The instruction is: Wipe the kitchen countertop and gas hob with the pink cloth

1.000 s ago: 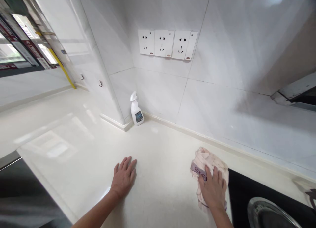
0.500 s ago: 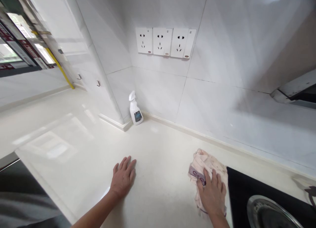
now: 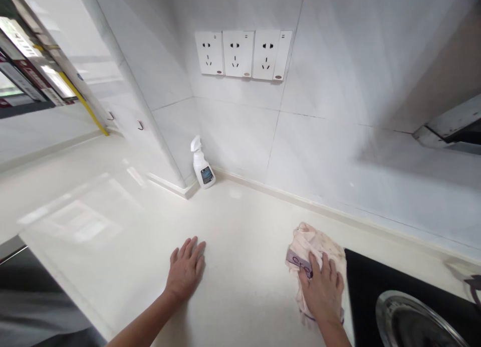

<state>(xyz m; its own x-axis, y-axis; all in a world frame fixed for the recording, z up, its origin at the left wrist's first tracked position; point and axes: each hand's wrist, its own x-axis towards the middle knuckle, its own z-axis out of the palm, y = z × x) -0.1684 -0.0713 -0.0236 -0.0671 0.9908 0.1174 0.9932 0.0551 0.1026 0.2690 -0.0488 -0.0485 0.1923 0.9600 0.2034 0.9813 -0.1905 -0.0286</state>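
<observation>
My left hand point(image 3: 187, 270) rests palm down on the pale countertop point(image 3: 240, 287), fingers stretched out and slightly apart, holding nothing. Over to the right, my right hand point(image 3: 322, 288) presses on a crumpled pale pink cloth point(image 3: 315, 239), its fingers bent over the fabric. A purple patch with dark lettering shows on the cloth beside my thumb. Part of the cloth is hidden under the palm. The cloth's right side meets the edge of the black cooktop point(image 3: 363, 277).
A white spray bottle point(image 3: 205, 172) stands in the corner against the tiled wall point(image 3: 233, 131). Three socket plates point(image 3: 237, 54) are mounted above it. A round metal burner ring point(image 3: 391, 307) sits in the cooktop. Small hooks point(image 3: 140, 125) and a yellow pipe point(image 3: 84, 104) are at the left.
The camera view has shifted slightly, so the sockets and bottle appear a little further left and higher. Both hands and the cloth stay nearly in place on the countertop.
</observation>
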